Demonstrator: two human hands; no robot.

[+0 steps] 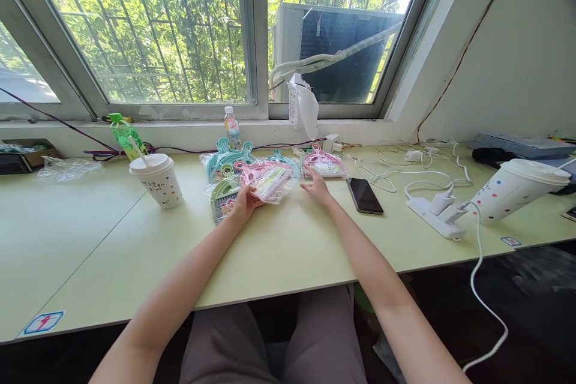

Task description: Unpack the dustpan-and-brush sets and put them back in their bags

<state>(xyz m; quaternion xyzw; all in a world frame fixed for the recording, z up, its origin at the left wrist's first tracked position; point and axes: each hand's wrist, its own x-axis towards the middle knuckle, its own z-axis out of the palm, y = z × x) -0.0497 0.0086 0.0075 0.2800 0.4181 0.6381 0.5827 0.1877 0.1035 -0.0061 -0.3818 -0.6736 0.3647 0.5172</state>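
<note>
I take the pink packet in the left hand as my dial's centre. Out at nine o'clock I have a white dotted cup (162,185) with a straw, and a green-capped bottle (126,135) just behind it. Nearer in, the green packet (221,199) lies between eight and nine, and the teal packet (221,162) at ten. A small white-capped bottle (232,127) stands at eleven, near the window sill.

My left hand (245,204) pinches the near edge of the wrapped pink packet (271,181), thumb on top, above the pale green table (279,252). At three, my right hand (318,189) has its fingers spread, fingertips at the left side of a second pink bundle (326,166); I can't tell whether they touch it. Farther out, just past three, I see the black phone (365,195), then the white power strip (434,219) and a larger dotted cup (513,192).
</note>
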